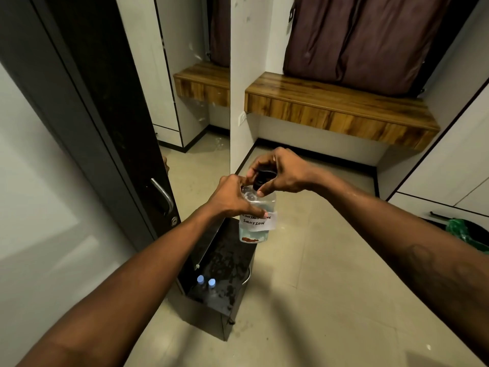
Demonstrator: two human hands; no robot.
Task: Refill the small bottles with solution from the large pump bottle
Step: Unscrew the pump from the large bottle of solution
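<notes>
I hold the large clear bottle [258, 223] upright in the air above the black stool [225, 274]. It carries a white handwritten label and has clear liquid in its lower part. My left hand [232, 197] grips its upper body and shoulder. My right hand [280, 173] has its fingers curled round the black pump cap [262, 178] on top. Two small bottles with white caps [206, 282] stand on the near left part of the stool top, below my hands.
A dark wardrobe door with a metal handle [164, 194] stands to the left, next to a mirror. A wooden ledge [338, 104] with a maroon curtain above it lies ahead. White cabinets line the right wall, with a green bag [463, 231] on the floor.
</notes>
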